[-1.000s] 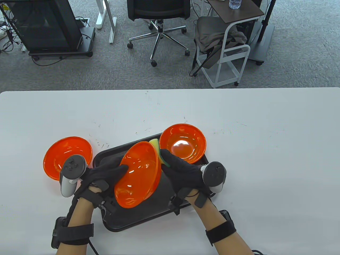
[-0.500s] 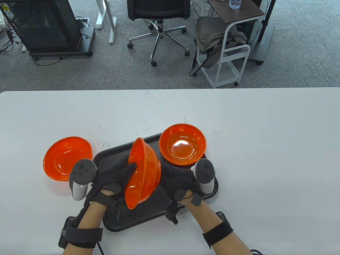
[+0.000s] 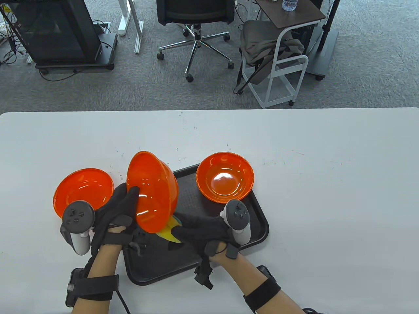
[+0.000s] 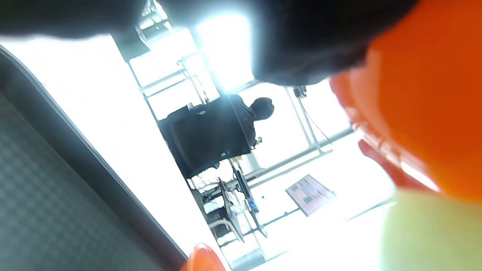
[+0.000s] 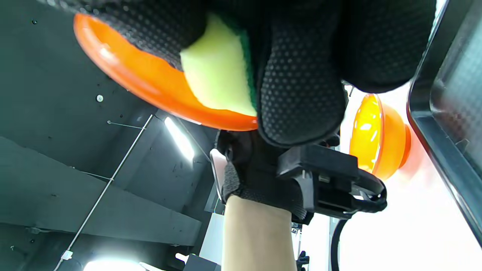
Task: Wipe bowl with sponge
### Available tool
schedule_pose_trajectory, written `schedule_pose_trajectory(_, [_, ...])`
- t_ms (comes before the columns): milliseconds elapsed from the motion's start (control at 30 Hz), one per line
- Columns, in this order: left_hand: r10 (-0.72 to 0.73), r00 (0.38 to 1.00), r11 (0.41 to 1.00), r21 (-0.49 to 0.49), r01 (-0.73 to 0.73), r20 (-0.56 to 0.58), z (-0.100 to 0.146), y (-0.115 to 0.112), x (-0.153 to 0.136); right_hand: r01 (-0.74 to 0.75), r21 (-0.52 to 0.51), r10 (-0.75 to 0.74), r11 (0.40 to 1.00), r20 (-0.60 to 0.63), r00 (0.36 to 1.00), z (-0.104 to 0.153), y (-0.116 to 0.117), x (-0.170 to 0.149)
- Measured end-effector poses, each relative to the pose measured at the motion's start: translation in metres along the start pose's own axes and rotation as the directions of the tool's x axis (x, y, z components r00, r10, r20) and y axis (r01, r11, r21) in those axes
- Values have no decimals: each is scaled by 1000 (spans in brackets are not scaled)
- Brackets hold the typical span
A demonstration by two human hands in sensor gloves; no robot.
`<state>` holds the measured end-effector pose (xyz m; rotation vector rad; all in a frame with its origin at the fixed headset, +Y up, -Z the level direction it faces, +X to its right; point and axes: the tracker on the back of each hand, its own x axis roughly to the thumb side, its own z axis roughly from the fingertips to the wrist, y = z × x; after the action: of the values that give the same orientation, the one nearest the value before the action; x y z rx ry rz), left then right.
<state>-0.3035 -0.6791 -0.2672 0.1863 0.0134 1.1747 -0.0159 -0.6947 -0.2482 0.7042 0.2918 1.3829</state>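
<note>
Wiping now on the underside of the held bowl, which has swung left since a moment ago.

Left to right: a spare bowl (image 3: 83, 194) sits on the table (image 3: 327, 196) at the left. The left hand (image 3: 119, 209) grips the raised bowl (image 3: 152, 193) by its near rim, tipped so its outer side faces the camera; half a second ago it stood edge-on over the tray's (image 3: 255, 225) middle. The right hand (image 3: 203, 229) pinches the sponge (image 3: 170, 230) in curled fingers, pressed against the bowl's lower edge; it was hidden behind the bowl earlier and now shows below it. A third bowl (image 3: 225, 176) rests on the tray's far right corner. My read: the wipe has gone around to the outside, so this bowl seems well along.
</note>
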Motion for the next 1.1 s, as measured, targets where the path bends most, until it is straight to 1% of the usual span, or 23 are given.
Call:
schedule_pose_trajectory(67, [10,1000,997,75,-9,-8,0,4,-4,-9,-27,9,1000,3,1000,1,-2,2])
schedule_pose_trajectory(100, [11,1000,996,90,-10,-14,0,5,-6,-16,-39,16,999,10,1000,1,-3,3])
schedule_pose_trajectory(300, [-17,999,996,86,20,-37,-1,8,-7,-90,-86,96,992,64,993,3,-13,12])
schedule_pose_trajectory(467, [-44,998,996,80,47,-46,-1,10,-7,-176,-170,198,970,121,973,6,-20,21])
schedule_pose_trajectory(567, [-47,998,997,52,50,-52,-2,9,-8,-225,-241,266,944,152,952,9,-25,26])
schedule_pose_trajectory(667, [-43,999,999,10,43,-25,-3,7,-7,-292,-329,356,898,152,922,13,-31,32])
schedule_pose_trajectory(700, [-37,999,999,-2,37,-6,-4,5,-7,-299,-354,371,886,154,916,14,-33,33])
schedule_pose_trajectory(767, [-50,999,998,-46,51,11,-4,1,-5,-271,-383,355,883,167,920,16,-37,34])
schedule_pose_trajectory(933, [-56,997,984,-168,65,55,-5,-9,0,-204,-392,295,897,185,937,17,-45,34])
schedule_pose_trajectory(1033, [-6,994,975,-222,31,113,-7,-15,3,-197,-392,287,899,185,940,17,-48,34])
schedule_pose_trajectory(1100, [20,989,959,-282,23,148,-8,-20,5,-182,-361,260,915,180,949,15,-49,33])
